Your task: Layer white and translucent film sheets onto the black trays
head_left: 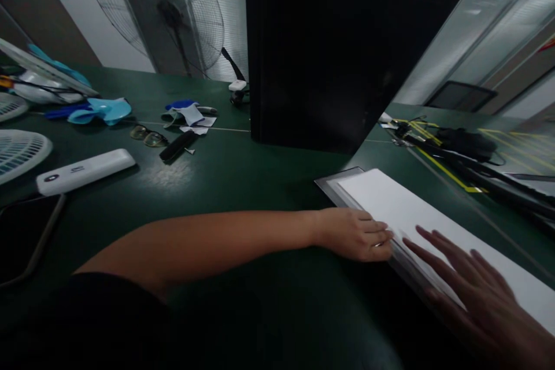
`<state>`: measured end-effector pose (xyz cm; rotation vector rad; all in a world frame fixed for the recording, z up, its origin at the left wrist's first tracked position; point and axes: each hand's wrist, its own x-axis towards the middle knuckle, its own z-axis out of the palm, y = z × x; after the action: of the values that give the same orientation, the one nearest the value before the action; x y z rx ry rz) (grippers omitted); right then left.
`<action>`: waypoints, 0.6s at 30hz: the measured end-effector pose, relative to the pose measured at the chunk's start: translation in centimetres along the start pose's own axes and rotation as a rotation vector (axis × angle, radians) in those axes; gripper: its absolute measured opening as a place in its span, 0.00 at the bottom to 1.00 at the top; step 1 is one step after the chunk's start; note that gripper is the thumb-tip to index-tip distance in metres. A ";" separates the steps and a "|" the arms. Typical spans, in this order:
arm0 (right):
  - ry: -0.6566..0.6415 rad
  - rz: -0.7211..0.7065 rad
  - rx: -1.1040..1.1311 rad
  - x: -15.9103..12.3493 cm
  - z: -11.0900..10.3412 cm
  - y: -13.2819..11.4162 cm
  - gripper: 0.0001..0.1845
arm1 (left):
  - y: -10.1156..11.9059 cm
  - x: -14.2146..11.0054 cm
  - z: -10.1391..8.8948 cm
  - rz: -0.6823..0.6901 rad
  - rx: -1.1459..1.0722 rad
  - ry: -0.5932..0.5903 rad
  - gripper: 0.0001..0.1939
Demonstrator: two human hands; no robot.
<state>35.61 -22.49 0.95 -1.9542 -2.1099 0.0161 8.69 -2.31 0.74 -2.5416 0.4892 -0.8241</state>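
Observation:
A white sheet (390,199) lies at the right on a flat dark-edged folder (330,189), whose corner sticks out at the far left end. My left hand (358,234) reaches across from the left. Its fingers are bent together on the near long edge of the white sheet; what lies under the fingertips is hidden. Over the nearer part of the sheet is my right hand (470,289), fingers stretched and spread. Whether its palm touches the sheet I cannot tell.
Behind stands a large black panel (329,58) on the green table (208,185). Leftward lie a phone (26,231), a white handheld fan (87,171), glasses (148,136), a black case (177,145) and blue cloth (102,111). Black gear and cables (463,144) are at right.

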 end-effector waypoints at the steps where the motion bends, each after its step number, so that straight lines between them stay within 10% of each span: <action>1: -0.038 -0.002 -0.027 0.3 0.7 0.4 0.37 | -0.2 0.5 1.0 -0.004 0.014 -0.015 0.18; 5: -0.241 0.086 -0.044 0.3 2.8 4.0 0.38 | -0.3 1.4 4.1 0.001 0.051 -0.076 0.20; 10: -0.193 0.149 -0.001 0.7 3.7 9.2 0.35 | 0.5 0.9 4.4 -0.031 0.065 -0.153 0.24; 18: -0.135 0.188 0.085 5.3 5.6 17.4 0.35 | 7.9 -3.9 -4.8 -0.235 0.108 -0.217 0.21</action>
<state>51.21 -14.73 -6.77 -2.1466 -1.9597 0.2764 1.21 -8.61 -1.45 -2.5782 0.0759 -0.6223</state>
